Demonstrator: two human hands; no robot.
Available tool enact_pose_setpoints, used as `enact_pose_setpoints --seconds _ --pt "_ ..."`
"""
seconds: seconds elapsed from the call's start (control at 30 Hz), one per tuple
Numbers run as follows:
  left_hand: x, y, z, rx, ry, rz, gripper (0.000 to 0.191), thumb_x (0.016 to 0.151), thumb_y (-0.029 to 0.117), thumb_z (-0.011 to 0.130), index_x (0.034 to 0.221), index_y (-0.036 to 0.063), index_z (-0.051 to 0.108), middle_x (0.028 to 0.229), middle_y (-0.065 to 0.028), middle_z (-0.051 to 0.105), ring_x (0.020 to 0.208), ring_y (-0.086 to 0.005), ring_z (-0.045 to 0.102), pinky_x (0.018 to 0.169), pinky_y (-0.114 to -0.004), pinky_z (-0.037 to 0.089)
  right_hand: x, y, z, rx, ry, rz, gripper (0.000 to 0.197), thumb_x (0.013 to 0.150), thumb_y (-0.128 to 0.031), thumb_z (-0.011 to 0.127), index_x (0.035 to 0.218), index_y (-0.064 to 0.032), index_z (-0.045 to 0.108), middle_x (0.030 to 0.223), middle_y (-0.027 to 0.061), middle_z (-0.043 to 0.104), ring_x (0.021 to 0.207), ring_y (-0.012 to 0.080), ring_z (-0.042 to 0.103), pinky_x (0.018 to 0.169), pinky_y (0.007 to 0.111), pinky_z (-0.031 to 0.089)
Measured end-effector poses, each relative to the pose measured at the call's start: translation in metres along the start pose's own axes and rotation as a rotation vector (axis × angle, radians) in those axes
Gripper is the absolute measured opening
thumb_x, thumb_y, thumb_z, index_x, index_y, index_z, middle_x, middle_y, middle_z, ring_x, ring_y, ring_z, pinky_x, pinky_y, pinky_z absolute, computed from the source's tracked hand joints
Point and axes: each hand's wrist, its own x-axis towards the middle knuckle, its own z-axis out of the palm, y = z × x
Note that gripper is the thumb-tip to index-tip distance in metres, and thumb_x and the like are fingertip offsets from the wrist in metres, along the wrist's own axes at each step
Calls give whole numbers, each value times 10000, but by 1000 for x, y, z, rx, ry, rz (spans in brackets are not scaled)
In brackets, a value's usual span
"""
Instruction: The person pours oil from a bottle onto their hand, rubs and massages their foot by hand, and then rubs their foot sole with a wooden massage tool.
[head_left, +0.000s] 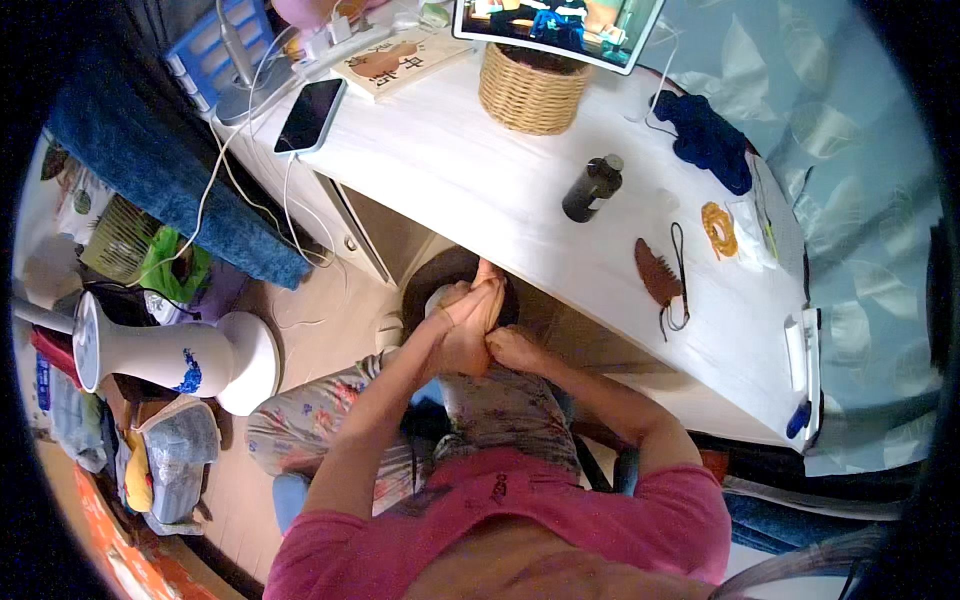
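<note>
A bare foot (469, 341) rests raised across the person's lap, at the front edge of the white desk (450, 172). My left hand (469, 300) is closed around the upper part of this foot, near the toes. Against the foot's right side, near the heel, lies my right hand (514, 349) with its fingers curled; whether it grips anything is hidden. On the desk to the right stand a dark bottle (592, 189) and a brown comb (657, 271) with a cord loop.
A phone (310, 116) on a cable, a book (401, 64), a wicker basket (534, 88) and a tablet (559, 26) are on the desk. Further right lie a dark blue cloth (705, 142) and a yellow coil (719, 229). A white ceramic stand (169, 358) is at left.
</note>
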Motion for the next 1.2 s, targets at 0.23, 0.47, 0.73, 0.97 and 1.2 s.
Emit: enact_pose_setpoints --seconds 0.23,0.47,0.73,0.97,1.2 --pt "9 -7 8 -105 21 -153 927 674 705 400 1157 -84 468 1170 -283 471 1144 -327 436 943 -344 329 45 65 -23 3 109 9 243 768 -167 453 675 32 558 658 212 571 550 266 539 530 381 422" --pt "21 -33 4 -284 -40 -185 966 657 723 393 1207 -72 426 1206 -262 452 1161 -327 416 957 -339 316 31 32 -21 79 -335 150 261 739 -172 455 709 44 597 695 203 605 608 285 570 594 388 433" --pt "-21 58 -21 100 -123 -89 1076 592 808 394 1115 -130 476 1126 -320 477 1101 -388 455 911 -394 357 29 16 -2 432 200 -126 216 742 -107 443 753 77 555 715 219 585 654 258 571 594 383 438" --pt "22 -6 2 -173 104 -99 878 722 635 373 1111 -148 464 1109 -311 496 1070 -368 485 882 -371 391 52 26 -45 161 115 218 311 733 -149 471 977 27 549 970 234 576 837 341 550 806 390 428" --pt "58 -49 16 -542 72 -43 718 759 532 363 1128 -70 492 1076 -266 535 1034 -314 509 863 -384 389 28 11 -14 -138 -169 92 227 747 -157 478 765 28 610 757 228 611 708 367 599 662 424 469"
